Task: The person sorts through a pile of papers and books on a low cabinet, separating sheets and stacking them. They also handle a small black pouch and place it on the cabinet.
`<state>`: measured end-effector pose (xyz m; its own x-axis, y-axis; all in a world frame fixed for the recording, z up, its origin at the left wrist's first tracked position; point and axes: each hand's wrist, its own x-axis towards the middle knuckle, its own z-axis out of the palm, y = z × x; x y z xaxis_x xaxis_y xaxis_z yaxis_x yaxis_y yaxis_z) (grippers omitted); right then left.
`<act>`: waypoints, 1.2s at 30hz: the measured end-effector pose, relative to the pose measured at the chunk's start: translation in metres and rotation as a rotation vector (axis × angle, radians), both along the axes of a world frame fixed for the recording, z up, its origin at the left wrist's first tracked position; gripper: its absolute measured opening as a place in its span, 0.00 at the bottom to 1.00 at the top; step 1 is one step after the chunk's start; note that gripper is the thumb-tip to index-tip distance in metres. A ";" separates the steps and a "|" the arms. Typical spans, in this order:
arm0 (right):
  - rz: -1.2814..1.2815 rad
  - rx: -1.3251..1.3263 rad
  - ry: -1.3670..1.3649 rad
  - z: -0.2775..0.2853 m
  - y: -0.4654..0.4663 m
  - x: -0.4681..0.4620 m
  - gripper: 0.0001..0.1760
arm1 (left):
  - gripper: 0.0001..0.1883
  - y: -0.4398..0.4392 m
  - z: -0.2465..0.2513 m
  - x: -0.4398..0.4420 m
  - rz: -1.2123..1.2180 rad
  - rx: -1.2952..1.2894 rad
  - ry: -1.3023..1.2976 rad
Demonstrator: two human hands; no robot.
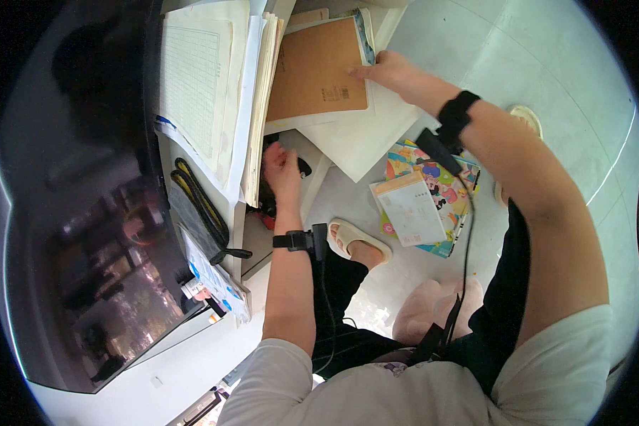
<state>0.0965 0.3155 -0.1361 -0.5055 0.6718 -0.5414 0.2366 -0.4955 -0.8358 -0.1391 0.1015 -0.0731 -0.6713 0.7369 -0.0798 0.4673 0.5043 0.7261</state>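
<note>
My right hand (379, 70) grips the edge of a brown-covered notebook (319, 72), its thumb on the cover. White sheets (351, 144) and other booklets lie under the notebook, over an open drawer (319, 181). My left hand (281, 162) reaches in at the drawer, beside the edges of a thick paper stack (258, 112); its fingers are curled, and whether they hold anything cannot be told. Dark items lie partly hidden around that hand. On top of the stack rests a grid-ruled sheet (191, 90).
A large dark glossy screen (101, 223) stands at the left. Beside it lie a grey zip pouch (199, 213) and a blue-and-white packet (218, 277). On the floor are a colourful book (455, 197) and a white notepad (411, 209), near my slippered foot (359, 242).
</note>
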 end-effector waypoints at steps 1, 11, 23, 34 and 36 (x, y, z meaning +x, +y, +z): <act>-0.005 0.059 -0.058 -0.003 0.000 -0.009 0.34 | 0.24 0.009 0.000 0.009 0.075 -0.117 -0.149; 0.316 -0.227 0.227 -0.031 -0.038 0.078 0.34 | 0.12 0.006 -0.024 0.044 0.371 0.093 -1.152; 1.112 0.313 -0.673 -0.031 -0.037 0.171 0.17 | 0.11 -0.115 -0.057 0.137 0.131 -0.773 -0.991; 0.690 0.139 0.086 0.021 -0.021 0.072 0.21 | 0.12 0.056 -0.004 0.056 0.306 0.296 -1.116; 0.689 0.101 0.112 0.028 -0.021 0.067 0.20 | 0.12 0.088 -0.010 0.051 0.324 0.351 -1.167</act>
